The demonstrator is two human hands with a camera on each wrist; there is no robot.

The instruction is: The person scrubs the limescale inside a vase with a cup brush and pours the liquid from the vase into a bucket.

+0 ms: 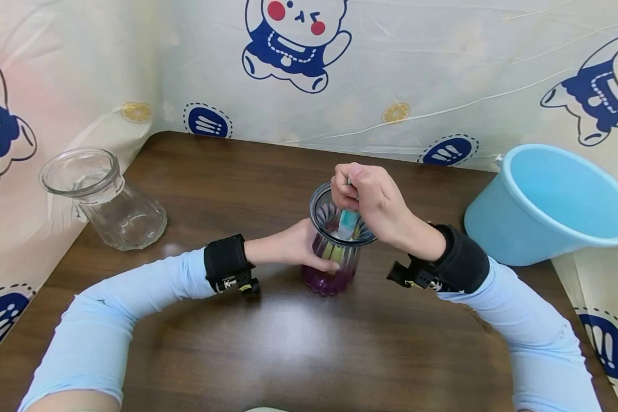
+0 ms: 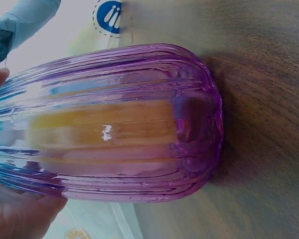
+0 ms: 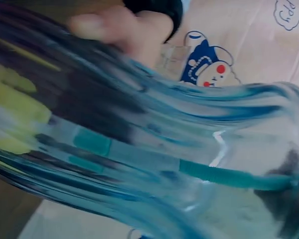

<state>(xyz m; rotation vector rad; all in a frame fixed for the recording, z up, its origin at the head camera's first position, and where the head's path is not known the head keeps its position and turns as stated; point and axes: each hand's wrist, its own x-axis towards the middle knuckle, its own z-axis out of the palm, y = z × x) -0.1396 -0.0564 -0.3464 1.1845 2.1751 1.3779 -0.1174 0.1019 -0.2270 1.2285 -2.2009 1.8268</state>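
The left hand (image 1: 301, 243) is gripping the vase (image 1: 332, 281), likely steadying it; towards two o'clock, the right hand's (image 1: 373, 200) fingers are clutching a sponge brush (image 1: 348, 221).

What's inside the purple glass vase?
A yellow sponge-like head on a teal handle. The right hand covers the handle part it grips, so that's hidden. In the head view, the left hand hides some of the vase.
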